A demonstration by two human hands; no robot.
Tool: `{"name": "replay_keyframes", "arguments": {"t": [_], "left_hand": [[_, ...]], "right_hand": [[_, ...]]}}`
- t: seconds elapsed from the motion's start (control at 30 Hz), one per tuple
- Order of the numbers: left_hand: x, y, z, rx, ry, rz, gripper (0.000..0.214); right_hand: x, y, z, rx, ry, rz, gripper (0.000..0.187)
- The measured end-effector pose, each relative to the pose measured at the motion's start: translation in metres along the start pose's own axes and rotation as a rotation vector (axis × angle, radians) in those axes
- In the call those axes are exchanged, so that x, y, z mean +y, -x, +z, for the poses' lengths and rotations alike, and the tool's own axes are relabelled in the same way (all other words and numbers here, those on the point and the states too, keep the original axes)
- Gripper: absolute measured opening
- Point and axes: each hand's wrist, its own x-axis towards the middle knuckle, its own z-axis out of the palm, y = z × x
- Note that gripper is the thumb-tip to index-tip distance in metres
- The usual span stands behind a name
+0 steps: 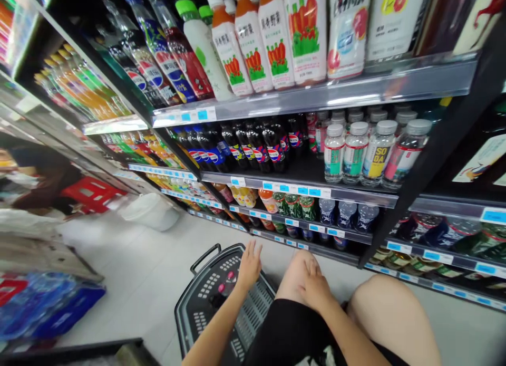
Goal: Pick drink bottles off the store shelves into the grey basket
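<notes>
On the far left, well apart from the basket, lies a blue-wrapped pack (59, 310), blurred. Farther back, beyond the basket's handle end, are a red crate (93, 192) and a white tub (152, 210). The dark basket (256, 308) sits on the floor just left of the person's legs, with two small pink things (221, 288) inside, too small to make out. Shorts hide its right part, so its long axis cannot be told for sure.

The left hand (250, 266) is the nearer one: fingers stretched out, holding nothing that shows, it is over the basket's far side; whether it touches the rim I cannot tell. Cola bottles (272, 150) stand on a shelf beyond the basket. To its right, the right hand (316, 288) lies on the left knee (290, 281), fingers loosely spread, with no object visible; the basket is leftward of it. Soda bottles (375, 155) stand farthest right, shelved above basket height.
</notes>
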Motion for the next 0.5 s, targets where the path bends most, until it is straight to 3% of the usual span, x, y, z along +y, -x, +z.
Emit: {"name": "replay_keyframes", "arguments": {"t": [0.1,0.17,0.23,0.37,0.5], "left_hand": [[-0.047,0.113,0.056,-0.404,-0.100,-0.140,0.069],[-0.066,0.172,0.071,-0.562,-0.145,-0.283,0.066],[-0.077,0.211,0.076,-0.663,-0.163,-0.462,0.060],[-0.087,0.236,0.089,-0.753,-0.085,-0.790,0.056],[-0.090,0.227,0.114,-0.751,0.016,-0.896,0.058]], "right_hand": [[0.000,0.001,0.004,0.002,0.040,-0.013,0.081],[-0.001,0.002,0.008,0.018,0.069,-0.029,0.079],[-0.003,0.003,0.014,0.035,0.095,-0.041,0.078],[-0.007,0.001,0.032,0.099,0.116,-0.068,0.076],[-0.011,-0.006,0.052,0.233,0.096,-0.047,0.077]]}}
